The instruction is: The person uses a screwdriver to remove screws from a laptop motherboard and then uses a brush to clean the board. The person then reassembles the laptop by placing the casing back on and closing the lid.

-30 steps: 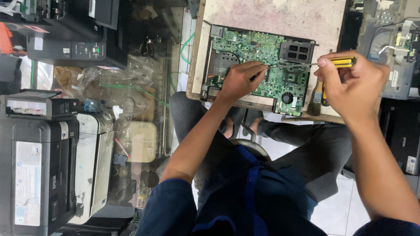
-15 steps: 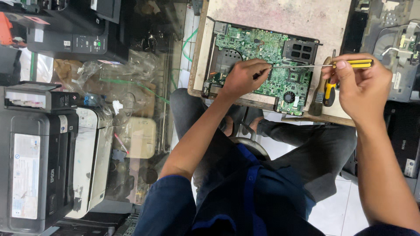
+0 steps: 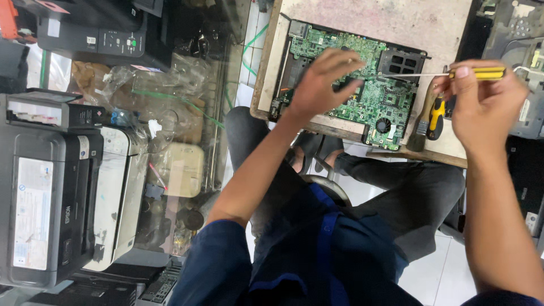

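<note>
A green laptop circuit board (image 3: 374, 96) lies on a worn wooden table (image 3: 374, 17). My left hand (image 3: 320, 82) hovers over the board's left half with its fingers spread and nothing in it. My right hand (image 3: 487, 107) is off the board's right edge and grips a yellow-handled screwdriver (image 3: 479, 72). Its thin metal shaft points left, with the tip above the board's upper right part. A second screwdriver (image 3: 435, 116) with a yellow and black handle lies on the table beside the board, just below my right hand.
Black and white printers (image 3: 51, 187) stand stacked at the left, with another black printer (image 3: 102, 34) above them. Crumpled clear plastic bags (image 3: 153, 90) lie between these and the table. A grey opened laptop casing (image 3: 524, 34) sits at the right. My knees are under the table.
My left hand has gone from a pinch on the board to spread fingers. My right hand has drawn the screwdriver to the right, away from the left hand.
</note>
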